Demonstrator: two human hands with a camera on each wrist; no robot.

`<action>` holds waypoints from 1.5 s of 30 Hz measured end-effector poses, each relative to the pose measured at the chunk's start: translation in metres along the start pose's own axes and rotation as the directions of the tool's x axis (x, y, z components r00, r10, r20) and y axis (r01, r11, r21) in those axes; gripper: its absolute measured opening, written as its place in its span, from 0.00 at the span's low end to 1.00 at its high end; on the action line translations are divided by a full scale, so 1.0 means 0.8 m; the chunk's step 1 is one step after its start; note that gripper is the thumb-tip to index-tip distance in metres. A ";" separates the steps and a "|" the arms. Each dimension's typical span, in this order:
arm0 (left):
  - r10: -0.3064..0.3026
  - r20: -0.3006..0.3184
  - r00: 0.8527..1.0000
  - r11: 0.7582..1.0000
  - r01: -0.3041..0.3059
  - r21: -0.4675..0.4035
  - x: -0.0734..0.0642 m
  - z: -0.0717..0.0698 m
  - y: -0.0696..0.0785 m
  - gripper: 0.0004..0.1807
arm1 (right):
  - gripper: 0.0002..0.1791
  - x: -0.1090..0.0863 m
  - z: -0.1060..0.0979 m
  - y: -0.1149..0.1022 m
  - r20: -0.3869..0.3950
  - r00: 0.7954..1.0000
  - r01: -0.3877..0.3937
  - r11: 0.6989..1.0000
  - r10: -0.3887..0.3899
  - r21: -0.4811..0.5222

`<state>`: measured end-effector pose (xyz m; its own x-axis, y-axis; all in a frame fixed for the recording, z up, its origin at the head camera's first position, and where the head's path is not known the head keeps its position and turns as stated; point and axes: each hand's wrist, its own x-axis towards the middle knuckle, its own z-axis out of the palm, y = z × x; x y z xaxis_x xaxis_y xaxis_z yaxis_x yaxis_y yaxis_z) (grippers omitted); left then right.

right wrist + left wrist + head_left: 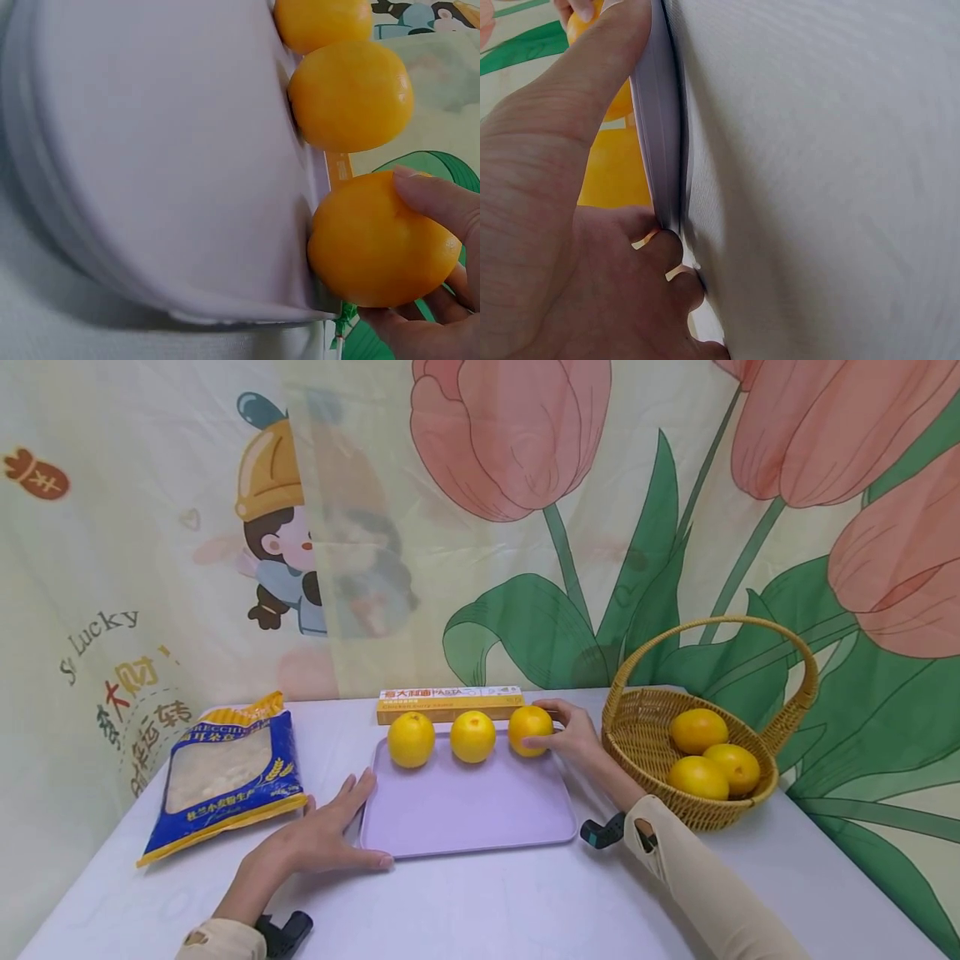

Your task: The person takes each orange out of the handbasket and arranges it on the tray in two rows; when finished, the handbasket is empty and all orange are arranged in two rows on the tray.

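A lilac tray (472,814) lies on the table with a row of oranges along its far edge. My right hand (573,735) grips the rightmost orange (529,732), its thumb and fingers spread round the fruit at the tray's far right corner. To the left of it sit the middle orange (472,737) and the left orange (411,740). In the right wrist view, the gripped orange (382,240) rests low against the tray surface. My left hand (318,835) touches the tray's left side with extended fingers, its thumb at the near left corner.
Right of the tray stands a wicker basket (705,814) with a tall handle, holding 3 oranges (697,777). A blue and yellow pasta bag (225,777) lies at the left. Behind the tray is a long pasta box (450,697), close to the printed curtain (360,668).
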<state>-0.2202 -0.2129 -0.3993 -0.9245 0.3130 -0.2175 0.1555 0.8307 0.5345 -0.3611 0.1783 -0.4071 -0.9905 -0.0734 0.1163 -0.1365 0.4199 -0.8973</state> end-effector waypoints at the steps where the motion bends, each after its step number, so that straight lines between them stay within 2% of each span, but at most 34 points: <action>1: 0.000 0.000 1.000 1.000 0.000 0.000 0.000 -0.001 0.000 0.76 | 0.39 0.000 0.000 0.000 0.005 1.000 0.009 1.000 -0.009 -0.005; 13: -0.005 -0.001 1.000 1.000 0.005 0.009 0.003 -0.003 0.002 0.76 | 0.41 0.006 0.002 -0.002 0.050 0.998 0.052 0.998 -0.049 -0.046; 30: -0.015 0.000 1.000 1.000 0.015 0.011 0.003 0.000 0.002 0.76 | 0.41 -0.001 0.010 -0.002 0.024 0.998 0.065 0.998 -0.065 -0.025; 45: -0.013 0.000 1.000 1.000 0.013 0.000 0.001 0.000 0.003 0.76 | 0.42 -0.003 0.009 0.000 0.022 0.999 0.028 1.000 -0.028 0.007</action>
<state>-0.2208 -0.2104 -0.3984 -0.9264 0.3022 -0.2246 0.1433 0.8347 0.5317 -0.3588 0.1719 -0.4107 -0.9857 -0.1044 0.1320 -0.1636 0.4109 -0.8969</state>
